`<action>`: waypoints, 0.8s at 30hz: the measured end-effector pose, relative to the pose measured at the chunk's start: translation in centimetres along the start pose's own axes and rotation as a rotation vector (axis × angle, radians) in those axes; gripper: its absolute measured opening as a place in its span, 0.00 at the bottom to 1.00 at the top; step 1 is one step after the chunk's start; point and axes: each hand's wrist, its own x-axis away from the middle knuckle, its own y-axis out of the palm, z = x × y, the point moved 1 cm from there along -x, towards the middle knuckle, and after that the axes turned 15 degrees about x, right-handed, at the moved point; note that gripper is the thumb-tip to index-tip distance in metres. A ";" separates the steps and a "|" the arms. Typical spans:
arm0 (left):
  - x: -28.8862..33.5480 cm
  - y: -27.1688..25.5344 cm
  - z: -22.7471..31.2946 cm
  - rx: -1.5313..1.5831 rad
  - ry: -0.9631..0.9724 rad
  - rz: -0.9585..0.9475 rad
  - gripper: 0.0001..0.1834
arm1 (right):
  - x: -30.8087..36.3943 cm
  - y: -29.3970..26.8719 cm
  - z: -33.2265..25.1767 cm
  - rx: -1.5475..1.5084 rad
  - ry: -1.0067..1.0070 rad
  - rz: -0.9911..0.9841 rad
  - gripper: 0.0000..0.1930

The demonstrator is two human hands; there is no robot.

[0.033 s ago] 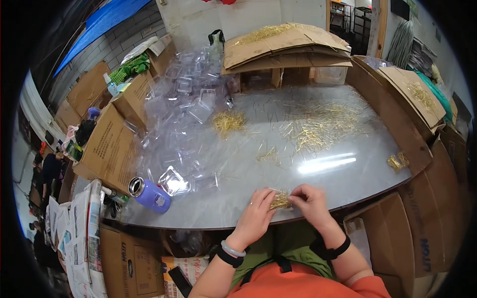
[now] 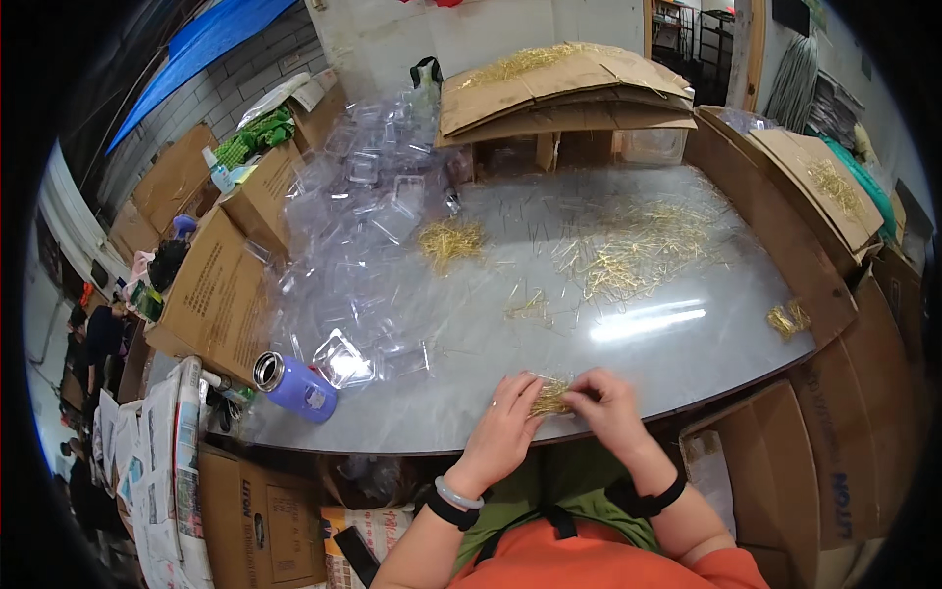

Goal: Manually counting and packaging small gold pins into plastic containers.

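At the table's near edge my left hand (image 2: 502, 420) is closed around the side of a bundle of thin gold-coloured wire pieces (image 2: 551, 397). The fingers of my right hand (image 2: 610, 404) are pinched together at the bundle's right end, slightly blurred. Whether a single piece sits between those fingertips is too small to make out. Beyond my hands lie a few loose gold wire pieces (image 2: 530, 307), a compact gold heap (image 2: 450, 244) and a wide spread of gold wire pieces (image 2: 643, 253). Another small gold bundle (image 2: 788, 319) rests near the right edge.
Clear plastic boxes (image 2: 363, 226) cover the table's left side. A purple bottle (image 2: 296, 389), its top uncovered, stands at the near left. Cardboard flaps (image 2: 569, 93) form a raised shelf at the back. A cardboard wall (image 2: 775, 231) borders the right. An open carton (image 2: 760, 452) sits below the table.
My right hand has shifted slightly left, with its fingertips closer against the gold bundle. My left hand keeps its hold.
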 end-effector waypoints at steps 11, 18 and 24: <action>0.0 0.3 0.2 -0.089 0.032 -0.006 0.28 | -4.1 -2.3 -2.4 0.578 -0.442 0.158 0.03; -0.2 0.9 0.2 -0.183 0.084 0.004 0.25 | -5.5 -1.0 -1.9 0.818 -0.532 0.015 0.03; -0.3 1.3 -0.1 -0.178 0.118 -0.011 0.24 | -7.3 -2.5 -2.7 0.828 -0.503 -0.204 0.06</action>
